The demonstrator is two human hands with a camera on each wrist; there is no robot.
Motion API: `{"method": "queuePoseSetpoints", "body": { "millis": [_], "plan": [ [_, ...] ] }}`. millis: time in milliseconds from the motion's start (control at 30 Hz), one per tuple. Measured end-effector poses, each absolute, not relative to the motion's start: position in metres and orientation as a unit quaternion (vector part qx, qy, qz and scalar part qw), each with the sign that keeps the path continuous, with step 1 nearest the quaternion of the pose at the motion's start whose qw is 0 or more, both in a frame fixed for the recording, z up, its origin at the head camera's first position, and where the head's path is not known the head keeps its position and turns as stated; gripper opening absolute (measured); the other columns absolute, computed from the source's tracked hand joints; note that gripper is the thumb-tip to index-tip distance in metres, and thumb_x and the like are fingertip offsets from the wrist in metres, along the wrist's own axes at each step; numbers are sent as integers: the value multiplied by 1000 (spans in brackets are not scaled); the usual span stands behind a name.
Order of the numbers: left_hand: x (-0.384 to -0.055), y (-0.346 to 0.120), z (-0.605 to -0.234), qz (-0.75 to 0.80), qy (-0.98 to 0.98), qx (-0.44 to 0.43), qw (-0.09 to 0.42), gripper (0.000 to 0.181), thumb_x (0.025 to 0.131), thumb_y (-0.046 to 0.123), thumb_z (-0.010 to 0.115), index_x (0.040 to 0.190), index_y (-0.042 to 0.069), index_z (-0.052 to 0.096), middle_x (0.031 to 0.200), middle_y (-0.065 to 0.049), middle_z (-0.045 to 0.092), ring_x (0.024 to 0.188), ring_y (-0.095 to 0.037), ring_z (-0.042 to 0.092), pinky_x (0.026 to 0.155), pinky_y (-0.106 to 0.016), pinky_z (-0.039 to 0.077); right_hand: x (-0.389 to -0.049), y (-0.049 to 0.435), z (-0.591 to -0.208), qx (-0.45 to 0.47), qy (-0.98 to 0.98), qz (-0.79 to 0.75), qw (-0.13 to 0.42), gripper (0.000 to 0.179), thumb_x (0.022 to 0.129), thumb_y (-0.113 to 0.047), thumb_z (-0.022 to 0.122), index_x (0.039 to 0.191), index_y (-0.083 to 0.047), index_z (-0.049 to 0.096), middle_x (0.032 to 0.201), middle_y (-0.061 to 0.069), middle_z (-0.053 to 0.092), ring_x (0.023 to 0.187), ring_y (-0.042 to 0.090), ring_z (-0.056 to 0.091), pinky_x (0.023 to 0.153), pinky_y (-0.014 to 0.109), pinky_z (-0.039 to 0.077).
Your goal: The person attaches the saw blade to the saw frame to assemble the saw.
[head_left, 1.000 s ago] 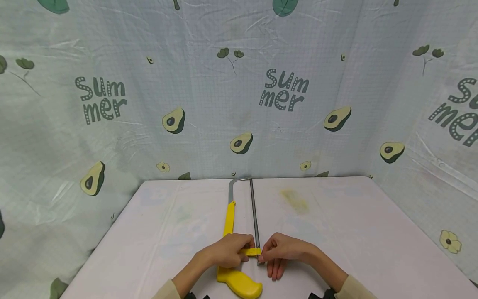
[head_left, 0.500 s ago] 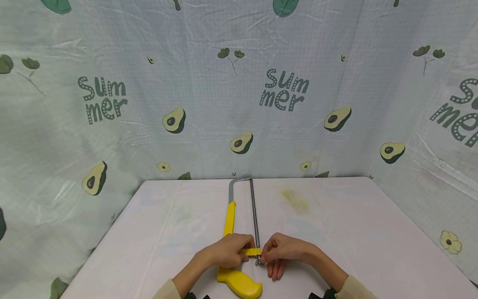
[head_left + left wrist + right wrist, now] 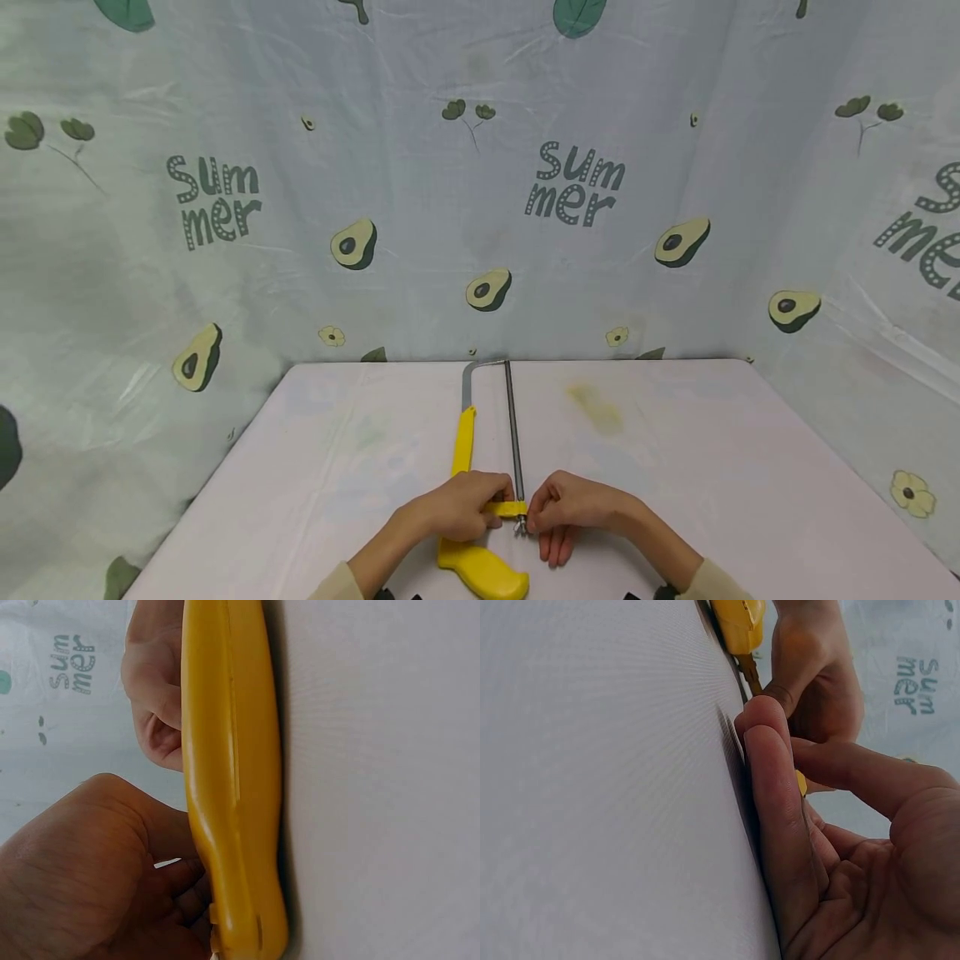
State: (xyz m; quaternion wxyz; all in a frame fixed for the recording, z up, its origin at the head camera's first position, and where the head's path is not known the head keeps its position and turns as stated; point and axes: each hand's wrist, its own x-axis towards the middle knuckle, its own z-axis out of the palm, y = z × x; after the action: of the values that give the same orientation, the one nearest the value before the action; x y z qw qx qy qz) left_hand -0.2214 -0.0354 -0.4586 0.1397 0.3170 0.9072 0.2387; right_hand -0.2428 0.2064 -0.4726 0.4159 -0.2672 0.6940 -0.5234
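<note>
A hacksaw with a yellow handle (image 3: 491, 573) lies flat on the table, its grey frame end pointing away. My left hand (image 3: 467, 505) grips the yellow crosspiece (image 3: 507, 509) ahead of the handle, thumb and fingers curled around it. At the near end of the blade (image 3: 513, 433), just below the crosspiece, a small metal wing nut (image 3: 521, 527) shows. The right hand (image 3: 573, 508) has its thumb and forefinger together right at the nut's right side, while its lower fingers (image 3: 776, 795) rest along the tabletop. In the left wrist view the yellow handle (image 3: 232, 750) hides part of both hands.
The white table (image 3: 675, 450) carries a yellowish stain behind the right hand. A pale curtain (image 3: 420, 183) printed with avocados and lettering hangs at the table's back edge and along its sides.
The right thumb and forefinger have shifted slightly at the wing nut, which shows more clearly and at a different angle. The left hand and hacksaw stay in place; the head view has tilted slightly.
</note>
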Motion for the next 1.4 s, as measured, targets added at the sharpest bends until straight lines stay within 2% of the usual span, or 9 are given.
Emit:
{"method": "queuePoseSetpoints", "body": {
  "millis": [1133, 1400],
  "plan": [
    [-224, -34, -460, 232, 906, 327, 135, 18, 95, 12, 72, 106, 22, 61, 87, 13, 54, 79, -2, 49, 75, -19, 44, -243, 207, -472, -255, 697, -527, 413, 16, 95, -10, 66, 99, 4, 71, 72, 4, 74, 59, 9, 72, 56, 23, 58],
    [-222, -33, -458, 228, 909, 320, 137, 19, 94, 11, 72, 106, 21, 60, 87, 12, 54, 79, -3, 48, 75, -20, 43, -241, 206, -473, -247, 699, -529, 413, 16, 93, -11, 70, 97, 3, 73, 70, 3, 74, 57, 9, 71, 55, 23, 57]
  ]
}}
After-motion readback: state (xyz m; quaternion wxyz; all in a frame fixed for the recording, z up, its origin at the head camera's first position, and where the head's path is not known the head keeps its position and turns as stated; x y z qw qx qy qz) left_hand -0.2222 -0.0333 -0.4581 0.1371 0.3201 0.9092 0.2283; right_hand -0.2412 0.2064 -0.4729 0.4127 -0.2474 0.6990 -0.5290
